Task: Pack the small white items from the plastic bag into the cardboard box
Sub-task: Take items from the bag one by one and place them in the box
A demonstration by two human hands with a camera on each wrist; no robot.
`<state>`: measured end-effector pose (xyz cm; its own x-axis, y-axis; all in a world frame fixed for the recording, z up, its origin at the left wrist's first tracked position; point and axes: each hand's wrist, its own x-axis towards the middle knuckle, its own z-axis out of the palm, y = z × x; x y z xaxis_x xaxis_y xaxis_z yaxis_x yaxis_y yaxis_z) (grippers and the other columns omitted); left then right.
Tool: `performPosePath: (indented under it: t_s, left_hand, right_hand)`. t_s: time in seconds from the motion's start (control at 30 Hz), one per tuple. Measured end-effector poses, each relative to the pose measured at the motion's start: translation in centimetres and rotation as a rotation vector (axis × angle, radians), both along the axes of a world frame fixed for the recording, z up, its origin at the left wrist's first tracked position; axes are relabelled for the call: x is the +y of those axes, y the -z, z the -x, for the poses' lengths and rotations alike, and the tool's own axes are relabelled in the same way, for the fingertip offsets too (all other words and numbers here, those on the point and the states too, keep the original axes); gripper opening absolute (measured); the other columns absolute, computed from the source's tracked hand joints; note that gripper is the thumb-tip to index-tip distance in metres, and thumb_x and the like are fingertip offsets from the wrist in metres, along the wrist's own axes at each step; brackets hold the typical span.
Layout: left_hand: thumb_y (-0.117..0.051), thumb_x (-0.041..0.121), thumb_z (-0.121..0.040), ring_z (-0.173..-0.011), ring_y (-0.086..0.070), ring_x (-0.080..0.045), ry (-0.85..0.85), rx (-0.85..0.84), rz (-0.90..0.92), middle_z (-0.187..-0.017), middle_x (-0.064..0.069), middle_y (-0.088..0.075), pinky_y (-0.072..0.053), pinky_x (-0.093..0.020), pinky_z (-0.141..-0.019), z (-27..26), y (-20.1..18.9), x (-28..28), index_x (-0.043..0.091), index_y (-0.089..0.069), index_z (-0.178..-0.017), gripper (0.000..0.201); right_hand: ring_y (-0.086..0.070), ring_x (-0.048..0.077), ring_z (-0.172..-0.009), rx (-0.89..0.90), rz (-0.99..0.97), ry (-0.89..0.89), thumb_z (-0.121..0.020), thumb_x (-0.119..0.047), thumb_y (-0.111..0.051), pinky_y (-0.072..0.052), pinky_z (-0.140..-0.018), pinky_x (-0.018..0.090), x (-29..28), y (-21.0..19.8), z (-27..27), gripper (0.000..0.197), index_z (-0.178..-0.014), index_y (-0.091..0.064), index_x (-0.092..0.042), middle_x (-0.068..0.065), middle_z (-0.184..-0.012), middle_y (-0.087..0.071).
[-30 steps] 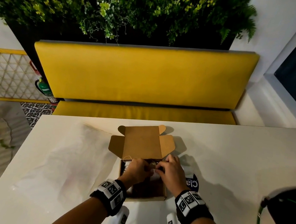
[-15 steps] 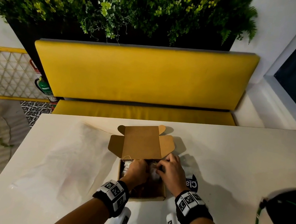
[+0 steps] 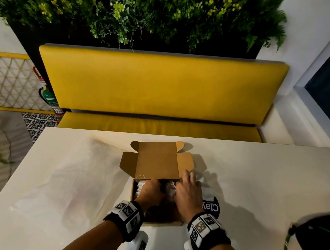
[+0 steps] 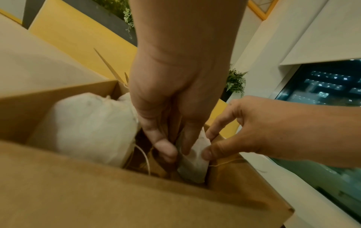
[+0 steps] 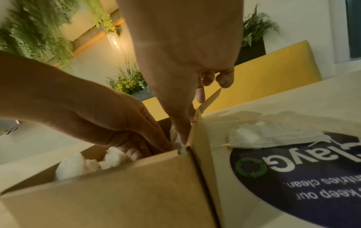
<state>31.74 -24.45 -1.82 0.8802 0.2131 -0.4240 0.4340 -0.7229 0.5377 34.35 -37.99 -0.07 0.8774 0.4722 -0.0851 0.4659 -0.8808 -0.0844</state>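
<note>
An open brown cardboard box (image 3: pixel 165 225) sits on the white table with its lid (image 3: pixel 156 160) standing up at the far side. My left hand (image 4: pixel 175 152) reaches down into the box and pinches a small white pouch (image 4: pixel 193 163). My right hand (image 4: pixel 208 145) pinches the same pouch from the right, against the box's right wall (image 5: pixel 197 138). Another white pouch (image 4: pixel 87 126) lies in the box's left part, also seen in the right wrist view as white pouches (image 5: pixel 72 165). The flattened white plastic bag (image 5: pixel 273 134), printed with a dark blue round logo (image 3: pixel 211 206), lies right of the box.
A black round object with a green cord (image 3: pixel 317 246) sits at the table's right edge. A yellow bench (image 3: pixel 159 89) with plants above it runs behind the table's far edge. Bare tabletop (image 3: pixel 68 185) spreads to the left of the box.
Both hands stay in the far part of the box on the pouch, with only slight finger shifts. The box and the bag have not moved.
</note>
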Motion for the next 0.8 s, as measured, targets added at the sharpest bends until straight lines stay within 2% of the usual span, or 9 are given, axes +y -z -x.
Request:
performPosePath:
  t_s: [0.07,0.17,0.3,0.47,0.5,0.6,0.67,0.73,0.8]
  left_hand:
    - [-0.063,0.023,-0.088,-0.085,-0.069,-0.024,-0.02,-0.004,0.01,-0.096,-0.011,-0.073,-0.055,-0.03,-0.073,0.0,0.0,0.0,0.006,-0.071,-0.097,0.021]
    - [-0.062,0.024,-0.089,-0.083,-0.07,-0.024,-0.05,0.02,0.046,-0.095,-0.011,-0.074,-0.059,-0.032,-0.076,0.0,-0.2,0.1,0.006,-0.072,-0.096,0.022]
    - [-0.061,0.023,-0.091,-0.07,-0.063,-0.014,-0.071,-0.002,0.089,-0.092,-0.009,-0.074,-0.052,-0.021,-0.065,0.0,-0.1,0.2,0.007,-0.072,-0.094,0.02]
    - [-0.06,0.021,-0.092,-0.069,-0.065,-0.014,-0.071,-0.028,0.101,-0.087,-0.009,-0.074,-0.055,-0.026,-0.073,0.1,-0.5,0.0,0.006,-0.073,-0.088,0.02]
    - [-0.06,0.02,-0.092,-0.066,-0.065,-0.011,-0.063,-0.032,0.087,-0.084,-0.008,-0.073,-0.056,-0.025,-0.071,0.1,-0.5,0.1,0.007,-0.073,-0.085,0.019]
    - [-0.063,0.017,-0.09,-0.043,-0.058,0.004,-0.036,-0.036,0.069,-0.068,0.0,-0.067,-0.053,-0.016,-0.055,0.3,-1.0,0.4,0.017,-0.066,-0.068,0.023]
    - [-0.062,0.018,-0.091,-0.048,-0.062,0.002,-0.018,-0.054,0.054,-0.07,0.0,-0.069,-0.056,-0.019,-0.059,0.5,-1.7,0.8,0.015,-0.068,-0.071,0.021]
    - [-0.062,0.018,-0.091,-0.062,-0.067,-0.009,-0.002,-0.1,0.018,-0.08,-0.002,-0.073,-0.058,-0.021,-0.062,0.8,-2.9,1.5,0.011,-0.072,-0.082,0.015]
    - [-0.063,0.015,-0.09,-0.062,-0.062,-0.003,-0.002,-0.151,0.003,-0.089,-0.003,-0.073,-0.049,-0.008,-0.056,1.6,-4.4,2.6,0.01,-0.072,-0.09,0.01]
  right_hand:
    - [-0.029,0.03,-0.124,0.004,0.014,0.008,-0.084,-0.021,-0.068,-0.044,-0.095,0.042,0.2,0.0,0.1,0.01,-0.093,-0.07,-0.018,0.008,-0.134,-0.039]
    - [-0.033,0.03,-0.125,0.002,0.025,0.007,-0.084,-0.021,-0.067,-0.043,-0.093,0.04,0.2,0.1,0.1,0.01,-0.094,-0.07,-0.018,0.007,-0.133,-0.039]
    - [-0.038,0.029,-0.121,0.002,-0.01,0.033,-0.082,-0.019,-0.068,-0.046,-0.09,0.04,0.2,0.5,0.1,0.006,-0.087,-0.071,-0.018,0.007,-0.128,-0.046]
    - [-0.043,0.028,-0.116,-0.015,-0.051,0.078,-0.08,-0.025,-0.072,-0.049,-0.086,0.04,0.3,0.8,0.1,0.006,-0.08,-0.073,-0.019,0.005,-0.121,-0.051]
    - [-0.042,0.028,-0.117,-0.014,-0.049,0.075,-0.08,-0.026,-0.072,-0.049,-0.087,0.039,0.3,0.8,0.1,0.006,-0.08,-0.073,-0.02,0.005,-0.121,-0.05]
    - [-0.044,0.026,-0.11,-0.006,-0.03,0.1,-0.075,-0.031,-0.076,-0.049,-0.081,0.038,0.3,0.7,0.1,0.009,-0.073,-0.073,-0.023,0.002,-0.113,-0.05]
    - [-0.045,0.025,-0.107,0.005,-0.044,0.115,-0.072,-0.043,-0.077,-0.048,-0.078,0.038,0.2,0.7,0.0,0.019,-0.07,-0.072,-0.025,0.002,-0.111,-0.051]
    - [-0.041,0.025,-0.114,0.022,-0.062,0.092,-0.077,-0.05,-0.07,-0.045,-0.087,0.037,-0.2,0.5,-0.1,0.025,-0.084,-0.074,-0.026,0.002,-0.122,-0.049]
    - [-0.035,0.024,-0.123,0.039,-0.057,0.066,-0.079,-0.049,-0.068,-0.041,-0.096,0.036,-0.6,0.4,-0.1,0.032,-0.103,-0.072,-0.028,0.002,-0.135,-0.043]
